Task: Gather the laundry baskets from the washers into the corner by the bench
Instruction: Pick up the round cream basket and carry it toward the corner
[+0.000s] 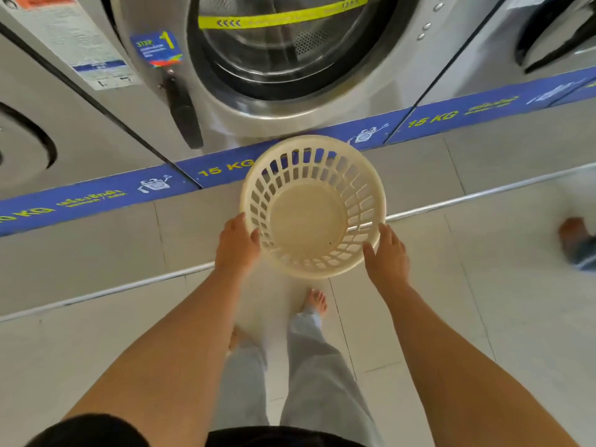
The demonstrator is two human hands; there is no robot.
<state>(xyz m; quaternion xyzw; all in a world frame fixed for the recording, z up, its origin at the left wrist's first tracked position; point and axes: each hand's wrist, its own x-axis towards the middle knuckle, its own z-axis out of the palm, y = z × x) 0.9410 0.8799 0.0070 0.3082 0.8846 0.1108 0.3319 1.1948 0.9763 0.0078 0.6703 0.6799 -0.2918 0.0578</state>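
A round cream plastic laundry basket (311, 217) with slotted walls is empty and sits in front of the middle washer (283, 53). My left hand (237, 245) grips its near-left rim, thumb over the edge. Against the near-right rim lies my right hand (387, 253), fingers spread along the outside. Both arms reach forward from below. The basket appears held just above the tiled floor.
A row of steel front-load washers stands on a blue "15 KG" plinth (96, 196), with a raised tiled step (451, 175) before it. My bare feet (316, 301) stand on pale tiles. Another person's bare foot (574, 233) is at the right edge.
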